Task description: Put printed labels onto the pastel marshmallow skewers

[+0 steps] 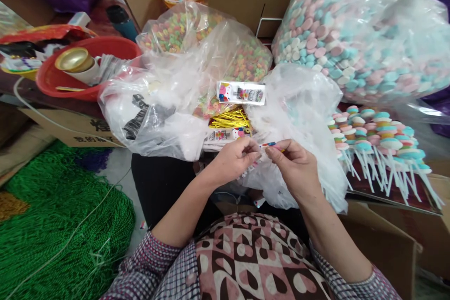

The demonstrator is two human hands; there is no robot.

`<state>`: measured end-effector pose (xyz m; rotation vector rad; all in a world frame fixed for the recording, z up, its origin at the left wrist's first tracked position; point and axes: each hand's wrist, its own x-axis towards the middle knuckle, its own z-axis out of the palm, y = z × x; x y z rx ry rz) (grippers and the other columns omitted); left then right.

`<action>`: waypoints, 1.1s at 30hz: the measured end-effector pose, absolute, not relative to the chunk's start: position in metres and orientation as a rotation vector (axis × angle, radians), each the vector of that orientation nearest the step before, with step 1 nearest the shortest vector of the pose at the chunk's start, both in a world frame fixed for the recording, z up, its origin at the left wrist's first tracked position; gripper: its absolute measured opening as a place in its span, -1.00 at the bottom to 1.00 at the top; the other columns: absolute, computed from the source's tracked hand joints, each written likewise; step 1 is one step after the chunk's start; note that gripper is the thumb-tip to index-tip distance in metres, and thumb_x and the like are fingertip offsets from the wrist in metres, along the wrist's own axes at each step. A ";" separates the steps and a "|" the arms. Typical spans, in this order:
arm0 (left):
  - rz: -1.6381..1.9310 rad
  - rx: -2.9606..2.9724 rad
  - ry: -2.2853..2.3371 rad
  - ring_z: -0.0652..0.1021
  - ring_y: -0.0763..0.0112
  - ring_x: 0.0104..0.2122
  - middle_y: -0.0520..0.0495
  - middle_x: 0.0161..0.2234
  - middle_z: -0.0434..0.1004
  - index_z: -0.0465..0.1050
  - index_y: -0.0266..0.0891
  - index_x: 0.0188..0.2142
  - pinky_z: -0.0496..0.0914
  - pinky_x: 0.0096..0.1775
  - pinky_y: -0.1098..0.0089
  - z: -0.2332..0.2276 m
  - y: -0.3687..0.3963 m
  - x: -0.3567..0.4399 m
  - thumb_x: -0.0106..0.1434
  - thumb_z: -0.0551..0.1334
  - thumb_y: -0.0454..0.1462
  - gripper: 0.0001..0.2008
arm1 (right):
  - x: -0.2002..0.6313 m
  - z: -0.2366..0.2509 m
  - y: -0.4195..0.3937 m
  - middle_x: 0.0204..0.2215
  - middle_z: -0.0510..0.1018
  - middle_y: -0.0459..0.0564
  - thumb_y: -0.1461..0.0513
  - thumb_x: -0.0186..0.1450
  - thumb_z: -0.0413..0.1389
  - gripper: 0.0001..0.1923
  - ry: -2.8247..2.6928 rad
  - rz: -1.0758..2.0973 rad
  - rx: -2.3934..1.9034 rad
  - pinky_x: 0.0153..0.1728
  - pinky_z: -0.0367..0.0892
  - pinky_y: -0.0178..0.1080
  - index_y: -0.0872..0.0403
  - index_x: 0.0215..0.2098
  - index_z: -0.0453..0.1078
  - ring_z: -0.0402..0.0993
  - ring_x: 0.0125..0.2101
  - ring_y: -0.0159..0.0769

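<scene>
1. Bag of pastel sweets (351, 51): the largest item we saw, of clear plastic, filled with pink, blue and white discs; it stood at the far right.
2. Bag of ring-shaped sweets (242, 56): this lay ahead and left of centre, partly under crumpled clear plastic.
3. White plastic bag (298, 117): we found it crumpled just beyond and beneath the right hand.
4. Sweets on sticks (379, 136): these were stacked discs, gathered on the dark tabletop (360, 183) at right, their white sticks pointing roughly towards us.
5. Left hand (235, 163) and right hand (297, 166): we noted both drawn close before the body, thumb against forefinger, each apparently pinching one end of the same small piece. We judged that forearms held low and level would steady such fine work.
6. Printed packet (241, 93): it lay flat beyond the hands, its printed face up.
7. Gold ties (228, 119): we saw these bundled just nearer than the packet, within easy reach.
8. Small coloured piece (270, 144): the smallest, it sat between the two sets of fingertips; we could not tell its full shape. In our judgement, a light pinch at the very edges, with even tension, handled it best, since a hard tug might crease or tear it.
</scene>
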<state>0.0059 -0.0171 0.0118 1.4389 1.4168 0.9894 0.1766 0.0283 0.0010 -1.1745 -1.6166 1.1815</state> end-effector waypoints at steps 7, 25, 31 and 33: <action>0.924 1.509 1.493 0.35 0.46 -0.46 0.10 -0.52 0.33 0.33 -0.21 -0.40 0.20 -0.37 0.42 0.011 -0.020 0.002 0.36 0.09 -0.16 -0.76 | 0.179 0.002 0.031 -0.46 0.56 -0.10 0.07 0.16 0.28 -0.76 -1.585 1.440 -1.074 -0.47 0.29 -0.30 0.03 -0.29 0.52 0.37 -0.50 -0.37; 0.802 1.230 1.281 0.17 0.49 -0.60 0.13 -0.59 0.23 0.42 -0.16 -0.30 0.08 -0.54 0.44 0.003 -0.010 0.017 0.24 0.19 0.04 -0.67 | 0.190 0.003 0.036 -0.60 0.41 -0.14 0.03 0.27 0.15 -0.73 -1.566 1.149 -1.192 -0.55 0.21 -0.34 0.03 -0.45 0.41 0.27 -0.56 -0.40; 0.909 1.326 1.416 0.22 0.46 -0.58 0.09 -0.60 0.21 0.43 -0.16 -0.45 0.14 -0.50 0.43 0.003 -0.011 0.015 0.28 0.15 0.01 -0.66 | 0.240 0.013 0.040 -0.58 0.47 -0.13 0.06 0.33 0.07 -0.75 -1.687 0.909 -1.354 -0.53 0.26 -0.31 0.02 -0.29 0.49 0.34 -0.59 -0.36; 0.973 1.280 1.443 0.28 0.44 -0.55 0.07 -0.57 0.28 0.47 -0.16 -0.42 0.21 -0.48 0.42 0.001 -0.011 0.011 0.30 0.14 0.00 -0.66 | 0.272 0.018 0.046 -0.50 0.55 -0.07 0.04 0.33 0.06 -0.71 -1.641 0.628 -1.523 -0.46 0.31 -0.27 0.03 -0.22 0.52 0.41 -0.53 -0.31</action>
